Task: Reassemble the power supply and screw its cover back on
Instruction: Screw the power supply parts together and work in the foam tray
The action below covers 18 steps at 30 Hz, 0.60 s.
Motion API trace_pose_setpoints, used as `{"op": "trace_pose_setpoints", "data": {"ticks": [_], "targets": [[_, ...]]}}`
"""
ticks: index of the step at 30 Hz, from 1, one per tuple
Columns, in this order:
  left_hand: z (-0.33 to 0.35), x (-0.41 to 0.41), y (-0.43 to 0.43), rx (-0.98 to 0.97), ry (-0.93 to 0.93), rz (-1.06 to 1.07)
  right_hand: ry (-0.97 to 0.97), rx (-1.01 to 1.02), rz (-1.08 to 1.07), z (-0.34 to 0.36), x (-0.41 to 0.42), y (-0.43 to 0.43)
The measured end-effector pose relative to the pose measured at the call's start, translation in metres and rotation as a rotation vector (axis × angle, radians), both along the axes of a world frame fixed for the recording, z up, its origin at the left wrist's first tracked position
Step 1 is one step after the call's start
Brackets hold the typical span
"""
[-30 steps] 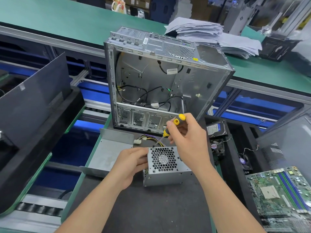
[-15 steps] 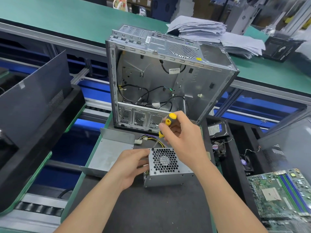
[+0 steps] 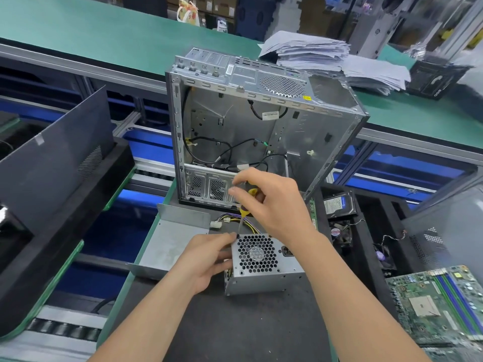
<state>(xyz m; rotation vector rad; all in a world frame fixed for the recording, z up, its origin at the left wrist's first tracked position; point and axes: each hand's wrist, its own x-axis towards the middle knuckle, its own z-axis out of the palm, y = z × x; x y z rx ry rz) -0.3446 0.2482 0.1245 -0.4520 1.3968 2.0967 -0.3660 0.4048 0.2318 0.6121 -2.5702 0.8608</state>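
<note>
Two bare forearms rise from the bottom edge of the frame toward its centre. The left hand (image 3: 206,259), lower centre, is curled with fingers (image 3: 224,237) and thumb pressed against the power supply (image 3: 264,267). The right hand (image 3: 271,202), just above it, bends down at the wrist, fingertips pinched in a grip on the screwdriver (image 3: 244,212).

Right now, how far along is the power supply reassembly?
Done: the fan-grille cover sits on the power supply. In hand: the right hand holds the yellow screwdriver with its tip at the cover's far left corner, while the left hand steadies the box. Left: I can't tell whether the other corners have screws. The computer case stands open behind it.
</note>
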Motion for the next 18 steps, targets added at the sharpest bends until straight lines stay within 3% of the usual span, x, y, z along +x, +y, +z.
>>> {"op": "trace_pose_setpoints", "data": {"ticks": [6,8,12,18], "targets": [[0.0039,0.0027,0.0039,-0.057,0.045,0.011,-0.184,-0.035,0.174,0.0041,0.0029,0.0051],[0.005,0.0033,0.0041,-0.062,0.055,0.01,-0.141,0.0,0.193,0.0056,0.0031,0.0071],[0.007,0.0041,0.0044,-0.067,0.046,0.027,0.021,0.084,0.035,0.0038,-0.0012,0.0036],[0.0089,0.0047,0.0053,-0.075,0.048,0.023,-0.233,-0.01,0.169,0.0082,0.0044,0.0094]]}}
